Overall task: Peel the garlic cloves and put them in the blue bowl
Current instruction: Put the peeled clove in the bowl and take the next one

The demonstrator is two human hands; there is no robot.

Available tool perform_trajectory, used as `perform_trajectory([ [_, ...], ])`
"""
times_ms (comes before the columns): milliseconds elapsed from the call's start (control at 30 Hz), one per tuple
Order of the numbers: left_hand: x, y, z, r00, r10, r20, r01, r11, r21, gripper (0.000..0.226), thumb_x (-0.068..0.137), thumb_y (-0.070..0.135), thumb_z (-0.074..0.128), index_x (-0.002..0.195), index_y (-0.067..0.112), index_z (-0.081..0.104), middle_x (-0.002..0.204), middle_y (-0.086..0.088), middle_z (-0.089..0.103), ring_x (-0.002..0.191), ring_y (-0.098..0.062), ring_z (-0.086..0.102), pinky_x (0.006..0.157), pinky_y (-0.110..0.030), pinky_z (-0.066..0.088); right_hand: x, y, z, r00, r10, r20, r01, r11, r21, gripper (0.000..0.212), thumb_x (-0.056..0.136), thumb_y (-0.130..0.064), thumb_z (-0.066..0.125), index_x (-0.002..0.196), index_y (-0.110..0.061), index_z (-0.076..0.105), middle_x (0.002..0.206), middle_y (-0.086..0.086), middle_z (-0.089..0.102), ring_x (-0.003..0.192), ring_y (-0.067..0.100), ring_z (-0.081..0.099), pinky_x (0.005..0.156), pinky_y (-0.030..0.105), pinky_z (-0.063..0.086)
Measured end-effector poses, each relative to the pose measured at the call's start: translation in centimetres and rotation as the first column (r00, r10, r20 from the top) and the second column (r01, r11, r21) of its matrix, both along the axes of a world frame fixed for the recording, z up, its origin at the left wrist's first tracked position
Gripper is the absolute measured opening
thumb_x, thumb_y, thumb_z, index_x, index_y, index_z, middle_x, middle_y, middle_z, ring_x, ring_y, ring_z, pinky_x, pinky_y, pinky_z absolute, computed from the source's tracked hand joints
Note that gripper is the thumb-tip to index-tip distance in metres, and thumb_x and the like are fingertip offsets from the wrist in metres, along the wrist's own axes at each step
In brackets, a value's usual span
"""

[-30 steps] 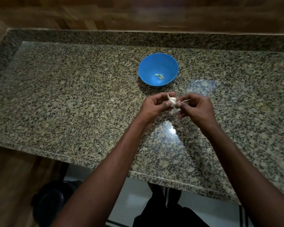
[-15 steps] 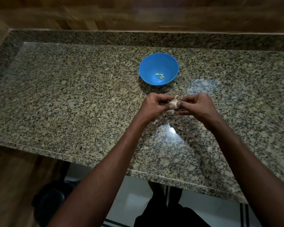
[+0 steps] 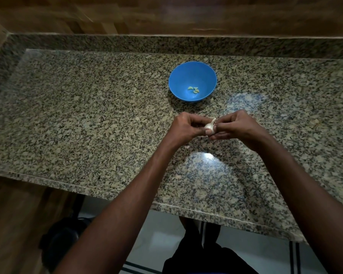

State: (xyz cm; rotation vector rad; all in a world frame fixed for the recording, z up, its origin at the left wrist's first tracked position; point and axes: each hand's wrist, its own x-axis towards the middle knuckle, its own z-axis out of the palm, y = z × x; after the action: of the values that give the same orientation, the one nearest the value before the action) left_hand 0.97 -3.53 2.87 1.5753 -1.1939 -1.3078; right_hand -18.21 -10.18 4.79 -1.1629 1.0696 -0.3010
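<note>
You are in the middle of the peeling step. Your left hand [image 3: 187, 128] grips the garlic [image 3: 210, 126] with fingers curled round it, thumb pressed on its near side, and your right hand [image 3: 237, 125] pinches at its top, where a pale stem or a strip of skin sticks up. Both hands hold it just above the granite counter [image 3: 87, 119], a little nearer to you than the blue bowl [image 3: 192, 81].

From here, the next move looks like a pull with the right fingertips to strip the papery skin or break a clove free, while the left hand keeps the piece steady. It calls for a firm pinch and a short tug, since the skin is thin and will likely tear rather than come off whole. Once a clove is bare, it needs a short reach forward to drop it in the bowl.

The garlic is white and small, mostly hidden between your fingers, so you cannot tell how much skin is left on it or whether it is one clove or several joined. A few peeled cloves [image 3: 193, 89], pale yellowish green, already lie together at the bottom of the bowl, so the task is partly done.
</note>
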Motion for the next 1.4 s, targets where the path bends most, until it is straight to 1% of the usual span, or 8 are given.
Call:
perform_trajectory([
  [267, -0.2, 0.3, -0.7, 0.996, 0.048, 0.073, -0.045, 0.998, -0.042, 0.033, 0.078, 0.008, 0.087, 0.111, 0.009, 0.079, 0.099, 0.005, 0.079, 0.089, -0.002, 0.073, 0.077, -0.021, 0.059, 2.1, 1.7, -2.0, 0.966, -0.252, -0.058, 0.246, 0.966, -0.083, 0.010, 0.086, 0.001, 0.071, 0.091, 0.009, 0.071, 0.080, 0.022, 0.076, 0.071, 0.032, 0.076, 0.071, 0.035, 0.065],
  [534, 0.3, 0.4, -1.6, 0.994, 0.104, -0.043, -0.104, 0.995, 0.004, 0.036, 0.082, 0.005, 0.083, 0.117, 0.008, 0.076, 0.106, -0.004, 0.079, 0.099, -0.019, 0.076, 0.090, -0.041, 0.062, 2.0, 1.5, -2.6, 0.952, -0.305, 0.011, 0.305, 0.952, 0.014, 0.013, 0.095, 0.000, 0.066, 0.101, 0.011, 0.068, 0.090, 0.026, 0.076, 0.080, 0.036, 0.077, 0.070, 0.032, 0.065],
  [767, 0.7, 0.7, -2.4, 0.976, 0.182, -0.119, -0.180, 0.983, 0.032, 0.031, 0.089, -0.001, 0.074, 0.118, 0.009, 0.074, 0.113, -0.005, 0.077, 0.100, -0.018, 0.075, 0.084, -0.032, 0.062, 1.6, 1.7, -3.1, 0.940, -0.339, 0.029, 0.336, 0.939, 0.077, 0.012, 0.097, 0.000, 0.061, 0.106, 0.008, 0.064, 0.088, 0.027, 0.075, 0.077, 0.037, 0.075, 0.073, 0.040, 0.065],
  [868, 0.9, 0.1, -3.6, 0.973, 0.225, 0.048, -0.225, 0.974, -0.015, 0.029, 0.089, 0.005, 0.076, 0.115, 0.017, 0.075, 0.111, -0.001, 0.077, 0.096, -0.015, 0.076, 0.079, -0.032, 0.064, 1.1, 1.8, -3.3, 0.956, -0.294, -0.013, 0.295, 0.954, 0.053, 0.009, 0.101, -0.003, 0.057, 0.104, 0.004, 0.061, 0.082, 0.026, 0.073, 0.061, 0.030, 0.070, 0.058, 0.035, 0.062],
  [1034, 0.5, -0.9, -5.7, 0.927, 0.272, 0.259, -0.250, 0.962, -0.112, 0.033, 0.087, 0.005, 0.078, 0.117, 0.018, 0.076, 0.110, 0.003, 0.076, 0.100, -0.008, 0.072, 0.086, -0.040, 0.064, 0.0, 1.8, -4.0, 0.954, -0.298, -0.011, 0.298, 0.951, 0.077, 0.004, 0.099, 0.002, 0.057, 0.099, 0.002, 0.061, 0.089, 0.028, 0.073, 0.070, 0.033, 0.074, 0.067, 0.035, 0.065],
  [1235, 0.6, 0.6, -5.3, 0.878, 0.297, 0.375, -0.243, 0.952, -0.184, 0.049, 0.092, 0.002, 0.070, 0.137, 0.020, 0.063, 0.128, -0.004, 0.067, 0.107, -0.011, 0.064, 0.083, -0.020, 0.055, -1.3, 2.0, -4.4, 0.957, -0.268, -0.108, 0.272, 0.962, 0.022, 0.006, 0.093, 0.007, 0.066, 0.095, 0.005, 0.061, 0.089, 0.033, 0.071, 0.073, 0.037, 0.074, 0.060, 0.035, 0.064],
  [1335, -1.2, 3.2, -5.5, 0.744, 0.400, 0.534, -0.249, 0.909, -0.334, 0.033, 0.099, 0.006, 0.060, 0.129, 0.018, 0.065, 0.120, 0.000, 0.064, 0.099, -0.012, 0.062, 0.075, -0.014, 0.051, -2.0, 1.8, -4.5, 0.947, -0.260, -0.188, 0.262, 0.965, -0.017, 0.005, 0.091, 0.010, 0.067, 0.093, 0.011, 0.063, 0.087, 0.034, 0.070, 0.074, 0.039, 0.073, 0.055, 0.036, 0.062],
  [1401, -3.5, 5.0, -6.0, 0.715, 0.373, 0.592, -0.175, 0.915, -0.364, 0.023, 0.101, 0.009, 0.057, 0.120, 0.016, 0.069, 0.113, 0.002, 0.064, 0.095, -0.007, 0.056, 0.067, -0.009, 0.046, -2.4, 1.5, -4.9, 0.938, -0.222, -0.265, 0.207, 0.975, -0.085, 0.007, 0.088, 0.010, 0.071, 0.088, 0.013, 0.065, 0.084, 0.032, 0.072, 0.074, 0.041, 0.075, 0.063, 0.043, 0.064],
])
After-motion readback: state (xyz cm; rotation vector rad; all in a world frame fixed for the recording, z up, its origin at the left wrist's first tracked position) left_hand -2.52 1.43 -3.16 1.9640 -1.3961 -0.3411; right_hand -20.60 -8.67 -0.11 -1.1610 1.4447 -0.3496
